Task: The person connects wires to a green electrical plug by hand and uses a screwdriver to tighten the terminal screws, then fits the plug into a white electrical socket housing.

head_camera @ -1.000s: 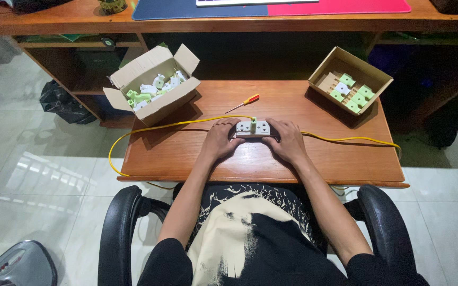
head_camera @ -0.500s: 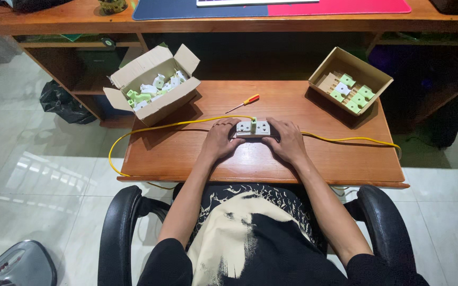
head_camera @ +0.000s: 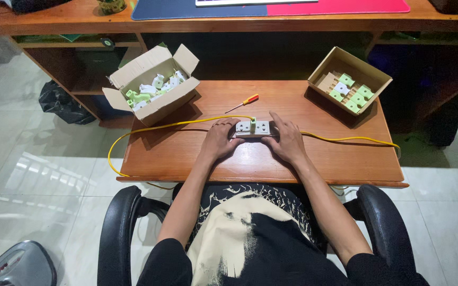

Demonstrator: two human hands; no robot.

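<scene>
Both hands are on the socket block [head_camera: 252, 128] at the middle of the wooden worktop [head_camera: 186, 153], right in front of the seated person. The left hand [head_camera: 220, 139] grips the block's left end, fingers curled around it, while the right hand [head_camera: 287, 139] holds the right end, index finger stretched along the far edge. The block is white and lies flat, with a small green piece standing up on its top near the centre. A yellow cable [head_camera: 149, 130] meets the block at both ends: on the left it sweeps across the worktop and loops over the front-left edge, and on the right it trails out to the far right edge. Just beyond the block, a little to the left, lies a screwdriver [head_camera: 244, 102] with an orange-and-yellow handle, apart from both hands. At the back left corner sits an open cardboard box [head_camera: 160, 100], flaps up, filled with a jumble of white and green parts. At the back right is an open tray box [head_camera: 324, 69], tilted, holding green and white plates laid in rows. Beyond the worktop runs a higher desk [head_camera: 54, 16] with a blue and red mat [head_camera: 271, 8] on it. The black arms of the chair [head_camera: 120, 228] frame the person's lap at the bottom.
</scene>
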